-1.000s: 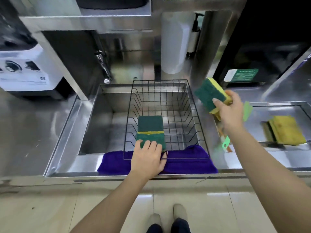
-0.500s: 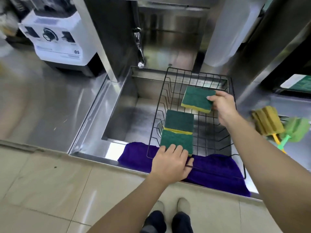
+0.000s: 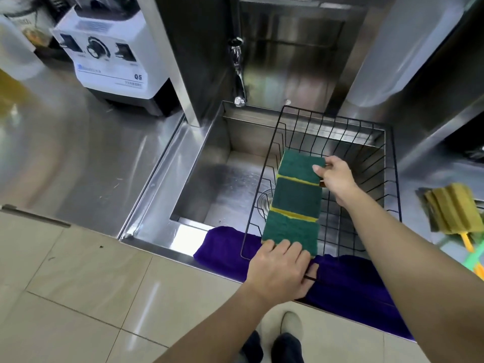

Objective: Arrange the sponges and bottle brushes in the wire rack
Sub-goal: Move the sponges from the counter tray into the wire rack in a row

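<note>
A black wire rack (image 3: 275, 142) sits across the steel sink. Three green-and-yellow sponges lie in a row inside it, green side up. My right hand (image 3: 335, 176) pinches the right edge of the far sponge (image 3: 298, 165), which touches the middle sponge (image 3: 297, 199). My left hand (image 3: 280, 271) grips the rack's near rim, fingers resting on the near sponge (image 3: 290, 231). At the right edge lie yellow sponges (image 3: 450, 208) and a bottle brush (image 3: 471, 260) with a green and orange handle.
A purple cloth (image 3: 222, 247) drapes over the sink's front edge under the rack. A tap (image 3: 238, 74) hangs above the sink's back. A white blender base (image 3: 112, 56) stands on the steel counter at the left. My shoes show on the tiled floor below.
My right hand has lowered the third sponge from above the rack down against the middle sponge. The camera has moved closer and swung left. My left hand has stayed on the rack's rim.
</note>
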`<state>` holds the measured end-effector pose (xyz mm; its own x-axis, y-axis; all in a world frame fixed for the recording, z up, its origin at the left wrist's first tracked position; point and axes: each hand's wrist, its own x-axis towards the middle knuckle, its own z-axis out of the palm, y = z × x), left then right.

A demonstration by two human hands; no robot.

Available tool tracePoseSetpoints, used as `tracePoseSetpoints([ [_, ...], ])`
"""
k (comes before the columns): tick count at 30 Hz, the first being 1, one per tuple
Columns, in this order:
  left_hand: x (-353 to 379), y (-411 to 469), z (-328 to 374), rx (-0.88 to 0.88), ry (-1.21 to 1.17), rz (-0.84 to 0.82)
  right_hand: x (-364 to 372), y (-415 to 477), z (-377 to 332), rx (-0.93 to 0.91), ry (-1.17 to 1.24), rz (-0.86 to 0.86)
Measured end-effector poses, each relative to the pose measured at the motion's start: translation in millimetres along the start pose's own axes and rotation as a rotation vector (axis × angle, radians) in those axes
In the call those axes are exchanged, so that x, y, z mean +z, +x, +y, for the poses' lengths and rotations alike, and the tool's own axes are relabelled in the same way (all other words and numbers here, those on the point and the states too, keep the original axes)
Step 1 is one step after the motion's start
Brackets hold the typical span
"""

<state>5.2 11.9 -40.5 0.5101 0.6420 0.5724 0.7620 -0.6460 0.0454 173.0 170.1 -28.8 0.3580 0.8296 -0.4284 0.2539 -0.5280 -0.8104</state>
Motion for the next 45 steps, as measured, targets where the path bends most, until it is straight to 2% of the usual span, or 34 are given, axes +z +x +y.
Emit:
tracePoseSetpoints([
  [7,-1.6,1.2,-0.6,0.000,0.001,-0.029,-5.0,-7.4,-3.5,-0.008,-0.222,-0.022],
  [17,-5.7,4.6,-1.9,0.043,-0.014,-0.153,-41.0,-42.9,0.0,-0.129,-0.315,0.035],
  [20,-7.8,6.4,0.3,0.078,-0.029,-0.212,-67.6,-56.5,4.0,-0.191,-0.296,0.104],
  [23,-9.2,12.9,9.7,0.112,-0.035,-0.338,-96.6,-68.7,14.7,-0.220,-0.221,0.202],
  [28,-12.0,35.7,57.9,0.142,-0.063,-0.523,-141.3,-82.4,36.3,-0.257,-0.107,0.386],
  [31,-10.5,44.0,84.7,0.184,-0.086,-0.588,-174.1,-87.5,58.3,-0.196,-0.227,0.511],
  [35,-9.1,52.6,106.1,0.196,-0.079,-0.664,-221.0,-97.5,97.1,-0.019,-0.448,0.651],
  [40,-10.1,58.6,118.6,0.200,-0.021,-0.732,-265.9,-116.7,146.9,0.229,-0.505,0.690],
  [45,-6.6,60.2,121.4,0.158,0.041,-0.746,-285.9,-128.5,181.0,0.358,-0.510,0.712],
])
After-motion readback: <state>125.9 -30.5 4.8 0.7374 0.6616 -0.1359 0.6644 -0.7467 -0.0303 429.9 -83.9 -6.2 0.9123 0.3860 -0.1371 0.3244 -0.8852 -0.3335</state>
